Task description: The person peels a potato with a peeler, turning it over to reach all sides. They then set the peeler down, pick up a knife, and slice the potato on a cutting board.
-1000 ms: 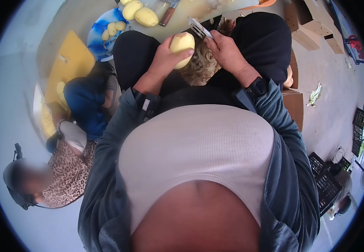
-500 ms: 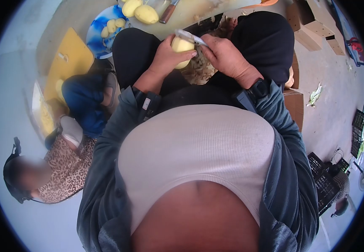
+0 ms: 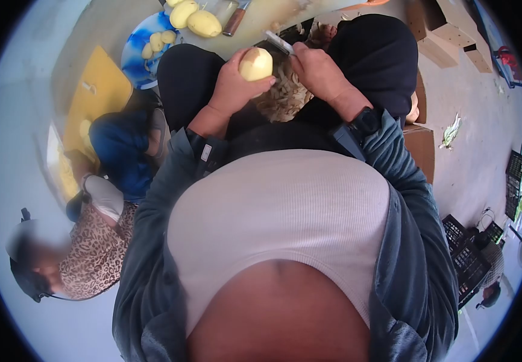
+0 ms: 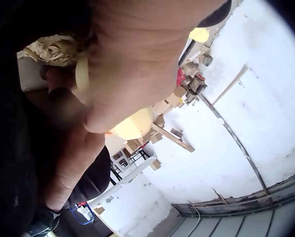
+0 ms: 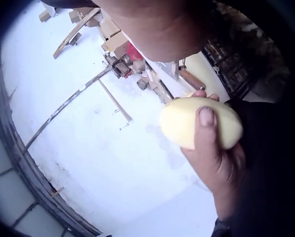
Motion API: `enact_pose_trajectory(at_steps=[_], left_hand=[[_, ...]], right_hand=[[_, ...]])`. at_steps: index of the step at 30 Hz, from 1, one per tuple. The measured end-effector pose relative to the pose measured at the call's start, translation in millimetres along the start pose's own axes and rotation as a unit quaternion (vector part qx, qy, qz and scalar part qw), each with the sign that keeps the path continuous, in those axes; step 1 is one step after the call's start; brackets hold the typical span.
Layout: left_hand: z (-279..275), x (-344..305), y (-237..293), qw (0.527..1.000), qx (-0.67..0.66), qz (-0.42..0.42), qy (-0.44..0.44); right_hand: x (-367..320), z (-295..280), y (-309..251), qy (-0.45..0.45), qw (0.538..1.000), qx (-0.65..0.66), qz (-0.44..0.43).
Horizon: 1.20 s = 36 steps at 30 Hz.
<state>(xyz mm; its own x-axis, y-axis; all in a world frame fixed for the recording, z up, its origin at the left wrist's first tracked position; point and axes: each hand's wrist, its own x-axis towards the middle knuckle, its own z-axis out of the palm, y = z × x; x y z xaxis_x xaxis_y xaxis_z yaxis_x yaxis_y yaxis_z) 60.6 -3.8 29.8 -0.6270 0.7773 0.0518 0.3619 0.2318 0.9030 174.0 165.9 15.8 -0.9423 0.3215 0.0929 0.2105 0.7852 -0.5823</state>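
Observation:
In the head view my left hand [image 3: 228,87] grips a pale, mostly peeled potato [image 3: 258,65] with a brownish patch near its upper left. My right hand [image 3: 324,72] holds a peeler [image 3: 279,42] with a light frame, its head pointing up and left, apart from the potato. From the right wrist view, the left thumb lies along the potato [image 5: 176,123] and the fingers wrap its far side. The left wrist view shows the back of the left hand [image 4: 132,64] covering much of the potato. Peelings [image 3: 288,93] are heaped below, between the knees.
Peeled potatoes [image 3: 204,23] and a brown-handled knife [image 3: 234,22] lie on the board [image 3: 267,15] ahead. A blue-and-white basin [image 3: 132,54] holds smaller peeled pieces. Another person [image 3: 101,247] sits at left by a yellow panel [image 3: 101,78]. Cardboard boxes [image 3: 445,27] stand at right.
Half a second ago the peeler lay across the potato; now it is off to the right of it, as a second ago. The left hand has turned the potato's end more upward.

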Motion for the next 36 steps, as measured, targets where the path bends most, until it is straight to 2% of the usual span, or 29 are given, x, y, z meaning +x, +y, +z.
enact_pose_trajectory(at_steps=[1, 5, 6, 8, 9, 11, 18, 20, 21, 22, 24, 25, 27, 28, 29, 30, 31, 32, 33, 34, 36], left_hand=[[-1, 0, -4, 0.999, -0.003, -0.04, 0.017], [3, -1, -7, 0.998, -0.021, -0.053, 0.038], [4, -1, -8, 0.998, -0.021, -0.052, 0.038], [7, -2, -7, 0.998, 0.027, -0.036, 0.036], [8, -1, -8, 0.998, 0.026, -0.036, 0.035], [9, -1, -8, 0.997, 0.071, 0.007, 0.019], [9, -9, -1, 0.99, 0.128, -0.022, 0.047], [5, -12, 8, 0.988, 0.138, 0.052, 0.038], [4, -12, 8, 0.988, 0.138, 0.055, 0.033], [4, -12, 8, 0.988, 0.138, 0.059, 0.039], [3, -13, 7, 0.987, 0.136, 0.062, 0.051], [5, -13, 5, 0.991, 0.12, 0.035, 0.05], [6, -13, -4, 0.993, 0.105, 0.006, 0.049], [9, -13, -14, 0.999, 0.045, -0.016, 0.02], [10, -12, -16, 0.999, -0.015, -0.037, -0.01], [14, -14, -21, 0.999, -0.015, -0.035, -0.01], [18, -16, -24, 0.982, -0.17, -0.074, -0.024], [19, -16, -22, 0.94, -0.32, -0.112, -0.038], [17, -18, -21, 0.94, -0.32, -0.111, -0.039], [14, -19, -19, 0.926, -0.349, -0.132, -0.058], [8, -20, -17, 0.91, -0.377, -0.155, -0.074]], right_hand=[[1, -3, -4, 0.026, 0.999, 0.028, -0.006], [-5, -18, -23, 0.002, 0.994, 0.105, -0.015], [-6, -16, -24, 0.003, 0.994, 0.105, -0.015], [-8, -13, -26, 0.002, 0.989, 0.123, -0.086], [-11, -12, -29, 0.002, 0.989, 0.122, -0.085], [-14, -11, -36, -0.035, 0.988, 0.089, -0.12], [-19, -7, -37, -0.034, 0.997, 0.012, -0.066], [-7, 4, -4, -0.039, 0.999, -0.035, 0.005], [-6, 4, 0, -0.036, 0.997, -0.045, 0.044], [-7, 6, 3, -0.034, 0.997, -0.045, 0.046], [-6, 5, -3, 0.009, 1.0, 0.023, -0.013], [-6, 5, -5, 0.007, 1.0, 0.022, -0.017], [-9, 4, -12, -0.058, 0.961, 0.259, 0.077], [-10, 5, -17, -0.057, 0.961, 0.259, 0.076], [-10, 4, -25, -0.09, 0.938, 0.308, 0.134], [-10, 4, -29, -0.122, 0.907, 0.354, 0.192], [-9, 7, -27, -0.119, 0.908, 0.353, 0.192], [-7, 12, -24, -0.111, 0.913, 0.343, 0.192], [-5, 18, -22, -0.103, 0.917, 0.333, 0.192], [-3, 22, -19, -0.113, 0.894, 0.374, 0.219], [-2, 18, -23, -0.112, 0.882, 0.399, 0.223]])
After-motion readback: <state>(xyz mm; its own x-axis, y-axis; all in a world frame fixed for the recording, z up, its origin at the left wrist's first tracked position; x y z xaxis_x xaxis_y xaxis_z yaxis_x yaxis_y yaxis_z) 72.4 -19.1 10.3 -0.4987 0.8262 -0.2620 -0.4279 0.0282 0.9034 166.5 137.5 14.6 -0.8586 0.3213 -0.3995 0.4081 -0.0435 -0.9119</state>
